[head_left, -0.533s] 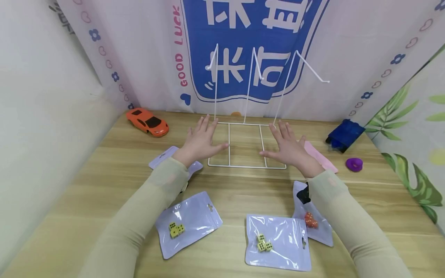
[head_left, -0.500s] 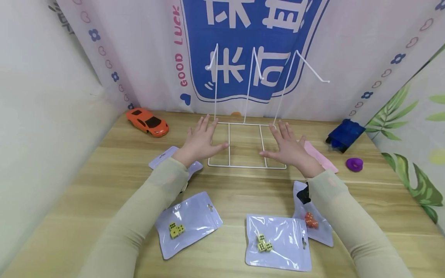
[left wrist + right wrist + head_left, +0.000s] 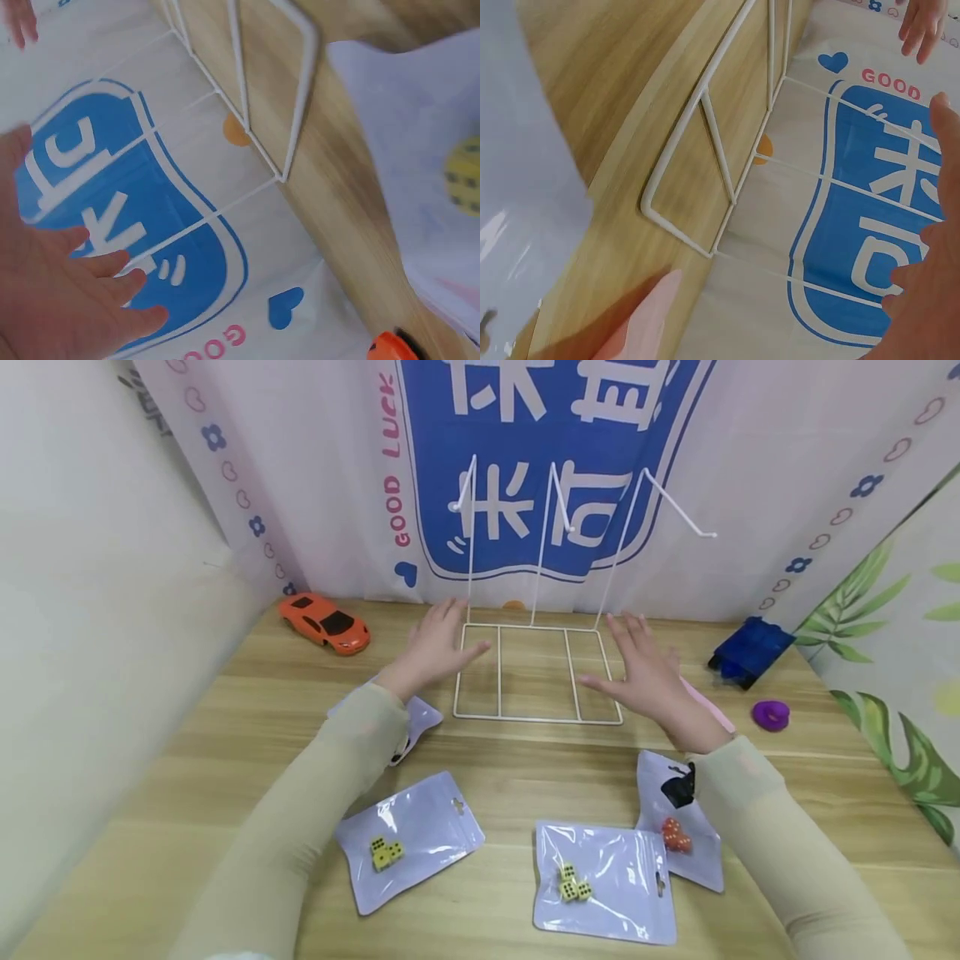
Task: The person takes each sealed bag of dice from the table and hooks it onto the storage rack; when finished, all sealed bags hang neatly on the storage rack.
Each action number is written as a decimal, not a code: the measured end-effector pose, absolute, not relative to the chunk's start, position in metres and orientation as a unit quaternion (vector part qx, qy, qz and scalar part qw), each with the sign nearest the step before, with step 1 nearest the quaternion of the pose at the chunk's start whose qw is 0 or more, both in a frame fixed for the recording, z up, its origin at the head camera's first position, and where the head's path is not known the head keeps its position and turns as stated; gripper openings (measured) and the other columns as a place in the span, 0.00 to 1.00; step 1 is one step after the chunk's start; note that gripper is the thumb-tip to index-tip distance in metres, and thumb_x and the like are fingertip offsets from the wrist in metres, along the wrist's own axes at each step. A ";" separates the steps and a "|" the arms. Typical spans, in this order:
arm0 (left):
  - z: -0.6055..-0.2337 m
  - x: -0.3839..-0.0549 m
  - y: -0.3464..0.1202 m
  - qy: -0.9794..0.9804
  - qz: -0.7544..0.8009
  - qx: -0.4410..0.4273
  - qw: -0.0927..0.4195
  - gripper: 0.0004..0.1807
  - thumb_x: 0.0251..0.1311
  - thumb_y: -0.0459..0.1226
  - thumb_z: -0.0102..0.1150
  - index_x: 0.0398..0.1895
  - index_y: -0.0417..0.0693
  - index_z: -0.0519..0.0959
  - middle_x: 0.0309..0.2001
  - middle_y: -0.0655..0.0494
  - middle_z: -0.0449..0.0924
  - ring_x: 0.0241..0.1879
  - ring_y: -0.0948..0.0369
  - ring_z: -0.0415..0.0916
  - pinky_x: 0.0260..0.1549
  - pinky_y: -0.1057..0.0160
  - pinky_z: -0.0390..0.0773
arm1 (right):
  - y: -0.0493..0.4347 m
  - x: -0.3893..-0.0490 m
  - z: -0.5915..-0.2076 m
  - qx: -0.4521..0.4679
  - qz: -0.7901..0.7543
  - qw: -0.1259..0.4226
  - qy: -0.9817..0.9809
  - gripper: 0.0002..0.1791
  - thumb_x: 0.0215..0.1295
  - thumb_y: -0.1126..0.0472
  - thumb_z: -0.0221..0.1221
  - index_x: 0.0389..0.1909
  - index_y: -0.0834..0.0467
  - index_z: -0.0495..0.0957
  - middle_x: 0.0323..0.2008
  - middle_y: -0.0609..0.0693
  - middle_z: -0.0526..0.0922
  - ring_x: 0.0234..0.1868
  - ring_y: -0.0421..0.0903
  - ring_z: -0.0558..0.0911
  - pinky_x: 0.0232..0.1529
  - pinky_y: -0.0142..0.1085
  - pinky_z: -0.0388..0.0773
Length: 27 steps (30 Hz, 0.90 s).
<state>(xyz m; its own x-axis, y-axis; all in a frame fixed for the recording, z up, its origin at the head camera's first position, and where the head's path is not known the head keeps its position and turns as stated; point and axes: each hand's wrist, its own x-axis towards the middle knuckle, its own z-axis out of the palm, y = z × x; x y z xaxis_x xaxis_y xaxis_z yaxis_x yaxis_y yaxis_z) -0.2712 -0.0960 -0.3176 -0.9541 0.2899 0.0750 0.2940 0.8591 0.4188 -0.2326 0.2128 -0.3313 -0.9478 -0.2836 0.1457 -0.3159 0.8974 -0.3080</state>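
My left hand hovers by the left side of a white wire rack, fingers spread and holding nothing. Off the rack's right side is my right hand, likewise spread and holding nothing. The rack has a flat base on the table and three tall uprights, each bent over into an arm at the top. Its arms carry nothing. In the left wrist view the left palm shows in front of the printed cloth. The right wrist view catches the edge of the right hand and the rack's base corner.
Near me lie a pouch with yellow dice, another yellow-dice pouch and a red-dice pouch. A further pouch is partly under my left sleeve. An orange toy car, blue object, purple ring-like piece and pink piece lie around.
My hands have drawn apart: the left slightly outward to the left, the right to the right, away from the rack. The head view has shifted a little.
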 end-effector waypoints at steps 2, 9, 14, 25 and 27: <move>-0.315 -0.292 -0.093 -0.951 -0.272 -0.149 0.006 0.42 0.59 0.56 0.50 0.70 0.43 0.49 0.68 0.43 0.51 0.66 0.48 0.49 0.62 0.49 0.50 | 0.222 -0.229 -0.330 0.148 0.173 0.049 -0.973 0.55 0.52 0.32 0.55 0.71 0.53 0.39 0.71 0.57 0.38 0.69 0.56 0.36 0.52 0.72 0.34; -0.314 -0.360 -0.088 -0.907 -0.414 -0.076 -0.018 0.30 0.64 0.43 0.48 0.65 0.38 0.57 0.60 0.39 0.65 0.57 0.48 0.65 0.53 0.54 0.67 | 0.258 -0.207 -0.332 0.148 0.220 0.057 -0.963 0.42 0.60 0.48 0.58 0.67 0.65 0.52 0.66 0.66 0.52 0.67 0.63 0.48 0.59 0.63 0.44; -0.332 -0.388 -0.086 -0.924 -0.378 -0.054 -0.013 0.28 0.66 0.40 0.46 0.66 0.38 0.57 0.57 0.41 0.69 0.55 0.50 0.67 0.52 0.56 0.69 | 0.283 -0.189 -0.340 0.147 0.220 0.038 -0.964 0.30 0.63 0.56 0.56 0.60 0.71 0.62 0.57 0.70 0.65 0.59 0.67 0.62 0.56 0.59 0.58; -0.342 -0.415 -0.085 -0.945 -0.316 -0.075 0.020 0.13 0.66 0.35 0.42 0.42 0.35 0.74 0.36 0.43 0.75 0.34 0.50 0.70 0.38 0.54 0.71 | 0.312 -0.228 -0.375 0.038 0.156 -0.079 -0.984 0.28 0.64 0.60 0.52 0.58 0.75 0.60 0.52 0.74 0.68 0.52 0.68 0.69 0.53 0.57 0.64; -0.345 -0.417 -0.085 -0.947 -0.310 -0.075 0.022 0.12 0.66 0.36 0.42 0.38 0.36 0.73 0.32 0.45 0.73 0.31 0.52 0.68 0.34 0.56 0.70 | 0.312 -0.237 -0.380 0.017 0.159 -0.103 -0.982 0.31 0.64 0.58 0.51 0.61 0.75 0.56 0.53 0.75 0.67 0.52 0.67 0.69 0.53 0.58 0.63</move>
